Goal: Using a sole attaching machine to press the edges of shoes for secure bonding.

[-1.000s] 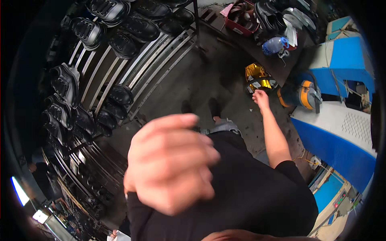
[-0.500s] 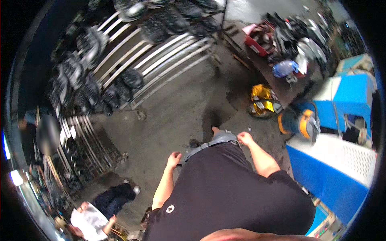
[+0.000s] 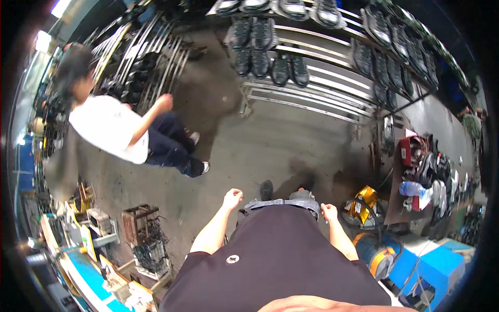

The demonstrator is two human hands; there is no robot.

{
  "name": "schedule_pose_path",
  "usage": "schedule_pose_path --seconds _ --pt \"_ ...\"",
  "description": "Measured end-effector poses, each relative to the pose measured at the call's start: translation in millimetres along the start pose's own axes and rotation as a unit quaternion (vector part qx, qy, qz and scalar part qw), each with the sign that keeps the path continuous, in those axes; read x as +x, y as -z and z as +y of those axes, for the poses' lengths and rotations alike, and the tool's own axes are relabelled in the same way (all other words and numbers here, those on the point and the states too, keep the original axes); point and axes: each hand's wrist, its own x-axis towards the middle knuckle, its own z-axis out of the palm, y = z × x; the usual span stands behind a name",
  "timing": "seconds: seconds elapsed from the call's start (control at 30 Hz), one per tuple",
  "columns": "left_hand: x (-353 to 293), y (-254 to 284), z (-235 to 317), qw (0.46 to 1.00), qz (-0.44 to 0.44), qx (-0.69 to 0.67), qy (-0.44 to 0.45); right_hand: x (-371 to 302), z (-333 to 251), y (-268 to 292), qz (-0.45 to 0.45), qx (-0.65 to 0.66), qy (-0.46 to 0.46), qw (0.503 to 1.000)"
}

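Note:
I stand on a grey concrete floor (image 3: 270, 145) in a dark shirt. My left hand (image 3: 232, 198) hangs at my left side, fingers loosely curled, holding nothing. At my right side my right hand (image 3: 328, 211) is curled in the same way and is empty. Both hands are clear of any object. My dark shoe (image 3: 266, 189) shows just ahead of my body.
Metal racks (image 3: 312, 88) with several black shoes (image 3: 270, 57) stand ahead and to the right. A person in a white shirt (image 3: 112, 127) moves at the left. A yellow bag (image 3: 361, 205), a blue drum (image 3: 377, 255), a red bin (image 3: 410, 151) and a wire crate (image 3: 148, 252) stand around.
The view has swung to the left, bringing a person in a white shirt into sight. My left hand, raised near the camera a second ago, has dropped to my side.

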Motion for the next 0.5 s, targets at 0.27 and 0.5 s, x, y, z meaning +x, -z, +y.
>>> schedule_pose_path --seconds 0.27,0.5 --pt "-60 23 -99 0.996 0.020 0.068 0.049 6 -58 -46 0.006 -0.076 0.141 0.987" --pt "-63 35 -94 0.995 0.006 0.021 0.102 2 -36 -37 0.013 -0.091 0.133 0.987"
